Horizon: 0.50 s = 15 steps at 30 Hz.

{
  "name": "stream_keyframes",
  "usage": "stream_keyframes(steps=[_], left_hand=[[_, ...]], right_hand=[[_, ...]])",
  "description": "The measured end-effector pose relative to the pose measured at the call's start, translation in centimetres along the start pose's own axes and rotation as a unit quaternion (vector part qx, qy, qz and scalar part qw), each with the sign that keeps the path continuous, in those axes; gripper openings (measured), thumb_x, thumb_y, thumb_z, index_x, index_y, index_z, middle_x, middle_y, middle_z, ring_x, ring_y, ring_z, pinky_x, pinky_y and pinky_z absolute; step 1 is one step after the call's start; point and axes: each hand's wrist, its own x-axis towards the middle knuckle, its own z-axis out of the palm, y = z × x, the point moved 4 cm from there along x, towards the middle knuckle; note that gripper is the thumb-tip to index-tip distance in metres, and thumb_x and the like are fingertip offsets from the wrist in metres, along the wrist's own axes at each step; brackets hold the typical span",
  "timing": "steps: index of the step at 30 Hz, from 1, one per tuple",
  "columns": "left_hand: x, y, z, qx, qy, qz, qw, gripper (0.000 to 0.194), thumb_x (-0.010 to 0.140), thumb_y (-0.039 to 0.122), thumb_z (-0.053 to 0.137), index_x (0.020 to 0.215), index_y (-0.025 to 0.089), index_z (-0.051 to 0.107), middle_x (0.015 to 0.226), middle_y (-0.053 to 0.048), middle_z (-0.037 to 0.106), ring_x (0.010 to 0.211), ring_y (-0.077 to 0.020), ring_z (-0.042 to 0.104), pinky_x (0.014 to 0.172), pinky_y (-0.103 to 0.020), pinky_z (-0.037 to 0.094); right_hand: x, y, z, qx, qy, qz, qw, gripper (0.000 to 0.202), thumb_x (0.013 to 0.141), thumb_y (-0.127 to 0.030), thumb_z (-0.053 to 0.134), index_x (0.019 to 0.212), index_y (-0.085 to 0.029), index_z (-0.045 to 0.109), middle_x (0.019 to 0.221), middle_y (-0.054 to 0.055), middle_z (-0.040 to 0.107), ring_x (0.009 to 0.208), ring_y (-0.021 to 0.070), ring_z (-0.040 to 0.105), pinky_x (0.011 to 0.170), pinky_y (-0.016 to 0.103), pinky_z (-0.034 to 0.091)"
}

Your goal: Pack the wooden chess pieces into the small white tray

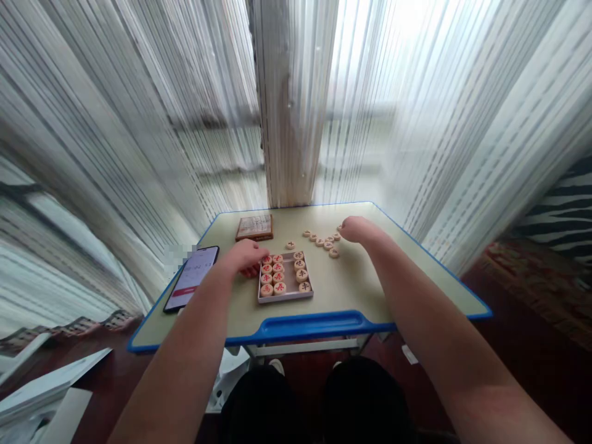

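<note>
A shallow open box (pixel 290 296) of xiangqi pieces sits near the middle of the table. Red-marked pieces (pixel 279 288) fill two columns on its left, black-marked pieces (pixel 301 275) line its right side, and bare floor shows between. My left hand (pixel 247 256) is closed at the box's far left corner, its thumb over the rim and the other fingers curled along the outside. Farther right, my right hand (pixel 358 229) is closed, fingertips down at a xiangqi piece (pixel 340 228) that they partly hide. Several loose pieces (pixel 328 245) lie beside it, and a single piece (pixel 290 245) rests just beyond the box.
A brown-edged flat box (pixel 254 227) lies at the back left. On the left edge is a phone (pixel 192 279) with its screen lit. The pale table (pixel 342 290) has a blue rim and a front groove (pixel 309 324). Sheer curtains (pixel 296 123) hang behind.
</note>
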Motion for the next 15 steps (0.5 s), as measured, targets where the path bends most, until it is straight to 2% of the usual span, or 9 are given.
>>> stream_keyframes(steps=[4, 7, 11, 15], left_hand=[[-0.3, 0.5, 0.5, -0.034, -0.013, 0.008, 0.999, 0.012, 0.076, 0.028, 0.052, 0.075, 0.016, 0.056, 0.049, -0.002, 0.058, 0.041, -0.0146, 0.055, 0.043, -0.025, 0.045], [-0.2, 0.5, 0.5, -0.054, -0.022, 0.01, 0.998, 0.012, 0.076, 0.028, 0.053, 0.074, 0.017, 0.055, 0.049, -0.001, 0.056, 0.04, -0.0138, 0.055, 0.043, -0.025, 0.045], [0.1, 0.3, 0.4, -0.073, -0.027, 0.013, 0.997, 0.014, 0.076, 0.03, 0.056, 0.072, 0.017, 0.055, 0.048, 0.0, 0.056, 0.039, -0.0122, 0.054, 0.042, -0.023, 0.043], [0.1, 0.1, 0.3, -0.091, -0.036, 0.011, 0.995, 0.013, 0.075, 0.029, 0.057, 0.071, 0.017, 0.055, 0.048, -0.001, 0.057, 0.039, -0.012, 0.054, 0.042, -0.023, 0.043]], right_hand=[[-0.3, -1.3, 0.5, 0.001, -0.019, -0.018, 1.0, 0.03, 0.077, -0.026, 0.055, 0.098, -0.013, 0.071, 0.087, 0.015, 0.069, 0.081, 0.0224, 0.063, 0.068, 0.029, 0.045], [-0.3, -2.4, 0.7, 0.012, -0.01, -0.057, 0.998, 0.035, 0.078, -0.026, 0.053, 0.109, -0.017, 0.067, 0.1, 0.012, 0.067, 0.091, 0.0215, 0.061, 0.075, 0.028, 0.045], [-0.1, -3.5, 1.2, 0.019, 0.025, -0.124, 0.992, 0.038, 0.081, -0.036, 0.052, 0.114, -0.022, 0.063, 0.116, 0.011, 0.06, 0.101, 0.0224, 0.056, 0.087, 0.03, 0.041], [0.1, -4.0, 1.5, 0.007, 0.067, -0.161, 0.985, 0.037, 0.081, -0.038, 0.051, 0.109, -0.019, 0.067, 0.114, 0.013, 0.061, 0.104, 0.0255, 0.052, 0.092, 0.034, 0.037]])
